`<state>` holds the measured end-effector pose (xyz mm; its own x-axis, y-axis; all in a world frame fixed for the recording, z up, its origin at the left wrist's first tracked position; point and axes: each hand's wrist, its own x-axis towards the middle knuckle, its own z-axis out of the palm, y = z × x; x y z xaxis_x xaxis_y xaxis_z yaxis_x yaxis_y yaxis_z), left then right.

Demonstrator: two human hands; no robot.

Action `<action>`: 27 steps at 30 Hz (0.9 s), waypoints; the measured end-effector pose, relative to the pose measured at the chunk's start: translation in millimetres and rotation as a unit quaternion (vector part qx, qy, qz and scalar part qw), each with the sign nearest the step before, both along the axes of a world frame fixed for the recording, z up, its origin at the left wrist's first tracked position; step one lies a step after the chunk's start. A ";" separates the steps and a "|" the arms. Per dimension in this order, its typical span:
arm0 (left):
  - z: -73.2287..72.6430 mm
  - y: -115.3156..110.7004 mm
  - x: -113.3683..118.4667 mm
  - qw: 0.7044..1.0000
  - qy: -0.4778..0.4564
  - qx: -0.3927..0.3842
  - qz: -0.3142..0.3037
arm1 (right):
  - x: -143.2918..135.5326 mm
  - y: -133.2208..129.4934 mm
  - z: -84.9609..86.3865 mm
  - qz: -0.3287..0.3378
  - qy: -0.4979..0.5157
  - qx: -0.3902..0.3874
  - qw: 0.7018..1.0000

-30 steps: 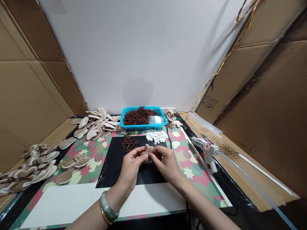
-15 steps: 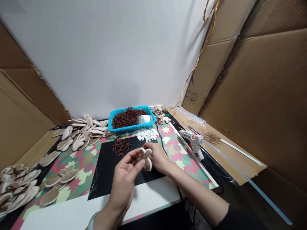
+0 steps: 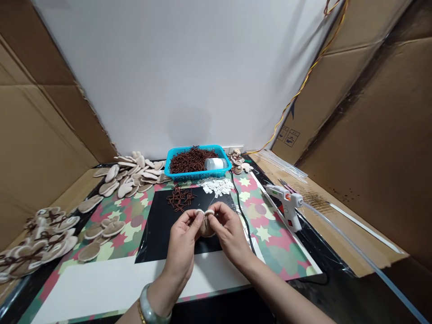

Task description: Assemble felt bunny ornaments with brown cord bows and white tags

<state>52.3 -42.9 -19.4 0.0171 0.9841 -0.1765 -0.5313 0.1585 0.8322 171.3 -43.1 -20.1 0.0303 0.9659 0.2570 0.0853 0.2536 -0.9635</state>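
Note:
Between both hands, above the black mat [image 3: 158, 225], is a small brown fabric piece with cream edging and two ear-like lobes [image 3: 206, 228]. My left hand [image 3: 184, 236] pinches its left lobe between thumb and fingers. On the other lobe, my right hand [image 3: 231, 231] has a similar pinch. The fingers partly cover the piece. Just beyond the hands lie a small heap of dark brown cord bows [image 3: 180, 198] and a pile of small white tags [image 3: 218, 186].
A blue basket [image 3: 167, 167] holds many brown bows and a clear container [image 3: 215, 164]. Similar fabric pieces [image 3: 126, 184] are heaped at the back left, finished-looking ones with bows [image 3: 47, 238] at the left. A white glue gun [image 3: 286, 204] with a long glue stick lies right. Cardboard walls [image 3: 381, 117] flank the table.
The view has shifted, so the table contents sit further right. My right hand has come round to the front of the fabric piece, and both hands now grip its lobes.

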 end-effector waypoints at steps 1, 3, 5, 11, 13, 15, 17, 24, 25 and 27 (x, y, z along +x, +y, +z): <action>-0.5 0.7 1.2 1.000 -0.006 -0.002 0.016 | -1.0 -0.7 -1.2 -0.002 -0.010 0.029 1.000; -1.3 1.5 3.5 0.999 -0.009 -0.002 0.040 | -2.5 -1.7 -3.6 -0.010 -0.036 0.088 0.995; -2.1 1.7 4.7 0.999 0.005 0.004 0.051 | -3.4 -1.2 -5.1 -0.010 -0.031 0.107 0.994; -7.0 0.9 0.7 0.993 0.078 0.062 0.071 | -4.4 6.4 -0.5 0.055 0.157 -0.060 0.984; -9.8 -0.3 -0.3 0.991 0.080 0.068 0.077 | -4.8 6.8 0.4 0.057 0.154 -0.068 0.984; -12.3 -1.6 -0.7 0.991 0.073 0.064 0.091 | -4.8 6.1 -0.3 0.045 0.110 -0.056 0.991; -14.0 -2.9 -1.3 0.990 0.067 0.059 0.108 | -4.2 5.7 -1.4 0.039 0.050 -0.044 0.997; -13.1 -8.8 -6.6 0.989 0.077 0.061 0.113 | -6.5 7.8 1.8 0.097 0.181 -0.171 0.964; -13.3 -9.6 -6.8 0.988 0.079 0.064 0.119 | -7.8 7.0 2.4 0.103 0.203 -0.185 0.956; -14.1 -10.6 -6.6 0.986 0.083 0.068 0.129 | -9.9 5.0 3.2 0.106 0.225 -0.202 0.947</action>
<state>45.6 -53.5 -33.5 -0.2541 0.9669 -0.0221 -0.3941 -0.0827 0.9153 161.4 -38.1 -17.0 -0.1556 0.9796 -0.1275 -0.3692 -0.1774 -0.9122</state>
